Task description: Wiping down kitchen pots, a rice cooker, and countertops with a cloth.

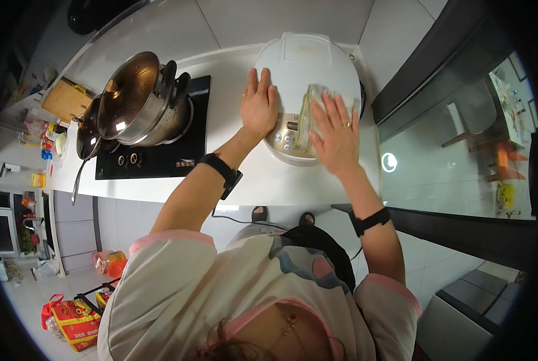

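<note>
A white rice cooker (291, 74) with a beige control panel (278, 137) stands on the white countertop before me, its lid down. My left hand (259, 106) rests against the cooker's left edge, fingers stretched toward the wall and holding nothing. Under my right hand (336, 131) lies a pale striped cloth (306, 119), pressed flat over the right front of the lid and part of the panel. The cloth and the right fingers look slightly blurred. Part of the panel's buttons is hidden beneath them.
Left of the cooker, a black cooktop (151, 164) carries a steel pot (160, 126) with a glass lid (131, 97). A lidded pan (88, 135) sits beside it, its handle jutting past the counter's front edge. A dark-framed glass panel (413, 149) borders the right side.
</note>
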`<state>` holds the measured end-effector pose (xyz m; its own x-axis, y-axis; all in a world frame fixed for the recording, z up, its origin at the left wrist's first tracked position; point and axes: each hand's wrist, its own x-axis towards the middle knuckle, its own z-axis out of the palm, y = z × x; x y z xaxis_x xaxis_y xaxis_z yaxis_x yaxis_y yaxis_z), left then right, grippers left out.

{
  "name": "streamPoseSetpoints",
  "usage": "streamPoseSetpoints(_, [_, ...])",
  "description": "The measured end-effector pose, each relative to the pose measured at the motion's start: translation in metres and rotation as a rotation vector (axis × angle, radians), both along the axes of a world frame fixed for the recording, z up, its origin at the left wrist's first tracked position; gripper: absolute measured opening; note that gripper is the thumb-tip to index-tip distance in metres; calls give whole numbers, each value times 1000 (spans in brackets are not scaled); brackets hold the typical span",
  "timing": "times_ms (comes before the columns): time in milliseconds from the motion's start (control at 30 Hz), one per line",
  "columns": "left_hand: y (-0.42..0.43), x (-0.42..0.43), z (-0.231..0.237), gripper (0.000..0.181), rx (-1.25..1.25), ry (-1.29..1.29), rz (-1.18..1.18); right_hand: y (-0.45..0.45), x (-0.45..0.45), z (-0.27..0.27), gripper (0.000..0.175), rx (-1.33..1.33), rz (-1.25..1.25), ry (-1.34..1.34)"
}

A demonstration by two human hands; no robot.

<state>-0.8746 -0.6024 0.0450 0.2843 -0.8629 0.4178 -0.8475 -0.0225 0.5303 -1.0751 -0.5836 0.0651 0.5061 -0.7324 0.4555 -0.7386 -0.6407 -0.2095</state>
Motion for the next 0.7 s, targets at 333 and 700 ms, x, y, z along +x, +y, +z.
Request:
streamPoseSetpoints(333, [-16,-15,4,42,-24,27,87,-79,5,-10,47,-41,-200,-13])
streamPoseSetpoints(700, [-18,-12,-4,43,-56,29,67,-10,38,-1,41,76,32,-60])
